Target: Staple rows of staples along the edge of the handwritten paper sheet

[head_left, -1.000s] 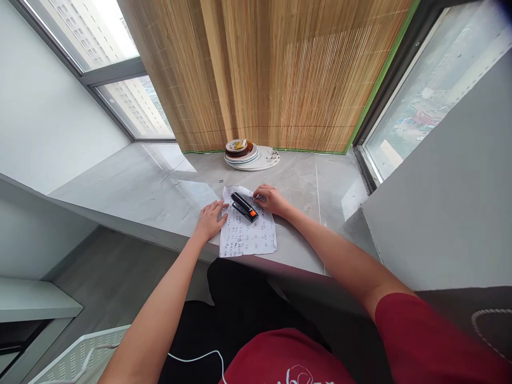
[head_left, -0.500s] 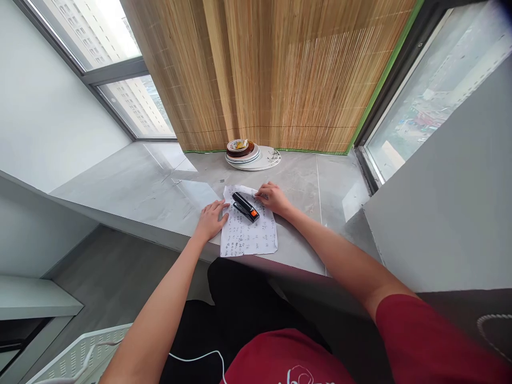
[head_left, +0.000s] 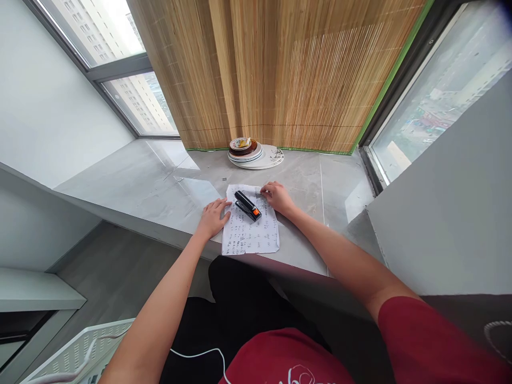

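A handwritten sheet of paper (head_left: 252, 237) lies on the grey stone windowsill, its lower edge at the sill's front. On its upper half rests a black stapler (head_left: 245, 201) with an orange patch, set at a slant; neither hand touches it. My left hand (head_left: 214, 217) lies flat over the paper's left edge, fingers stretched and thumb apart. At the upper right corner, my right hand (head_left: 279, 197) has its fingers bent and pinched on the paper's edge. The fingertips there are small and partly hidden.
Stacked plates and small dishes (head_left: 245, 152) stand at the back of the sill (head_left: 304, 176), before a bamboo blind (head_left: 272, 80). Windows flank it. Below on the left are a white perforated basket (head_left: 76, 346) and a white cable (head_left: 196, 356).
The whole view has shifted slightly, so the paper, stapler and plates appear a little farther right. Both hands keep nearly the same places on the paper.
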Available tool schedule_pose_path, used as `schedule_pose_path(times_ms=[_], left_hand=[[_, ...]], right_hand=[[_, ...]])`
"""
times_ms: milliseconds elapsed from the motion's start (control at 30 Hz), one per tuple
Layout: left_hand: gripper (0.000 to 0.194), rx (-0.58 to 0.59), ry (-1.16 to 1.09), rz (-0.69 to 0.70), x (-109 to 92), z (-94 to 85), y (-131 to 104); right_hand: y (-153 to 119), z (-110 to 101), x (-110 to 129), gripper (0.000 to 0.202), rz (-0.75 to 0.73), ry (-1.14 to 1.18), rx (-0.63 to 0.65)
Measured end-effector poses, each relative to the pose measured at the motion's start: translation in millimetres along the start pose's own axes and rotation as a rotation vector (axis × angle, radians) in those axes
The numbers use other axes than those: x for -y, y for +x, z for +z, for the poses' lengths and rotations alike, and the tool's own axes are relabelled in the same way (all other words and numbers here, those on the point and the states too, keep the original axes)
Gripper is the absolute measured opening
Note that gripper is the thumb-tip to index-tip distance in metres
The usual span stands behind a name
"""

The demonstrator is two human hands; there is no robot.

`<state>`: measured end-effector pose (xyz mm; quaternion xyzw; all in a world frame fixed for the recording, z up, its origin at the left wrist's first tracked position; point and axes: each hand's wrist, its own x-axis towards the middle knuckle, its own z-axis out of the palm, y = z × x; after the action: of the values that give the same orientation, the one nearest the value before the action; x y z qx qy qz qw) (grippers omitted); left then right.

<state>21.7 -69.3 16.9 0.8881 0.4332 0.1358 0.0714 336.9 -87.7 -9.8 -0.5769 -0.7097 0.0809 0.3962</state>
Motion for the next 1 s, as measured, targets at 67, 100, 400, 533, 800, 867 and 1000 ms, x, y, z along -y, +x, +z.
schedule_pose_path(times_ms=[67, 100, 400, 533, 800, 867, 1000], left_hand=[[0.042, 0.002, 0.001, -0.002, 0.6, 0.6, 0.1], [0.042, 0.002, 0.003, -0.004, 1.1, 1.0, 0.2], [0.042, -0.006, -0.018, -0.015, 3.7, 3.9, 0.5], [0.042, -0.009, -0.021, -0.014, 3.6, 3.7, 0.8], [0.042, -0.013, -0.01, -0.01, 5.2, 4.9, 0.4], [0.042, -0.012, -0.014, -0.008, 4.9, 4.6, 0.2], [0.042, -0.014, -0.021, -0.006, 3.5, 3.2, -0.1]], right_hand=[[-0.5, -0.7, -1.3, 0.024, 0.026, 0.021, -0.006], [-0.7, -1.4, -2.0, 0.022, 0.042, 0.031, -0.011], [0.5, -6.5, -7.3, 0.022, 0.147, 0.065, -0.011], [-0.9, -5.5, -5.8, 0.026, 0.055, 0.071, -0.031], [-2.3, -5.5, -3.7, 0.027, -0.03, 0.052, -0.031], [-2.1, -5.6, -3.6, 0.027, -0.037, 0.047, -0.018], [-2.3, -5.7, -3.0, 0.027, -0.044, 0.047, -0.002]])
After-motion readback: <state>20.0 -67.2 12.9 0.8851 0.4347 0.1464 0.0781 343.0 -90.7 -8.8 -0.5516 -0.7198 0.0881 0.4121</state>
